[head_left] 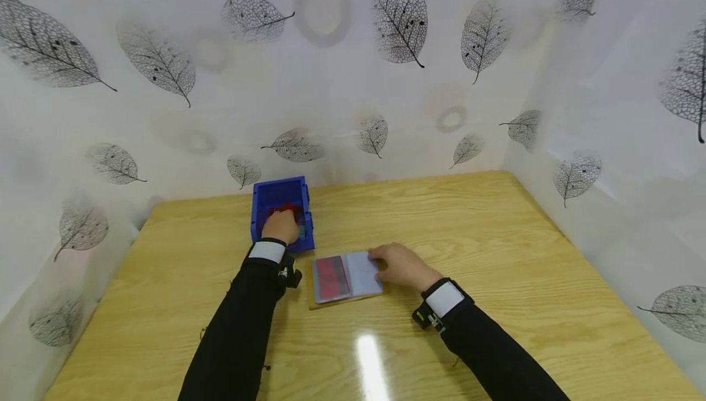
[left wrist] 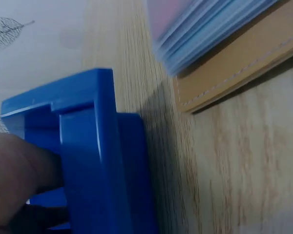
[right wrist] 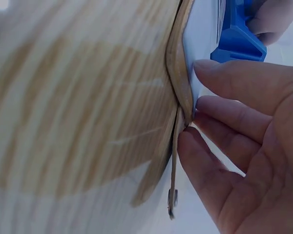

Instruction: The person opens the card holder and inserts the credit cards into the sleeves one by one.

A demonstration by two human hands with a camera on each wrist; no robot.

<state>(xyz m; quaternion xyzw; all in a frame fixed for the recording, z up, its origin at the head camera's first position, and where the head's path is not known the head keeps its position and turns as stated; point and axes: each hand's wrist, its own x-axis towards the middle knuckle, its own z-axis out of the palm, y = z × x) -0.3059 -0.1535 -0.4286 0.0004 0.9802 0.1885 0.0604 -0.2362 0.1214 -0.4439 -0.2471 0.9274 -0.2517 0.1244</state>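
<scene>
An open card holder (head_left: 363,273) with clear plastic sleeves and a tan stitched cover (left wrist: 234,78) lies on the table. A red and grey card (head_left: 332,278) shows in its left side. My right hand (head_left: 405,265) pinches the holder's right edge, with the thumb (right wrist: 224,80) on the sleeve and the fingers along the edge. A thin strap with a metal snap (right wrist: 173,197) sticks out below those fingers. My left hand (head_left: 280,227) reaches into a blue bin (head_left: 278,182); its fingertips are hidden inside. Red items (head_left: 289,207) lie in the bin near that hand.
The wooden table (head_left: 441,217) stretches around the holder and bin. Behind and beside it hangs a pale leaf-patterned sheet (head_left: 342,82). The bin stands just beyond the holder's left corner, a small gap between them.
</scene>
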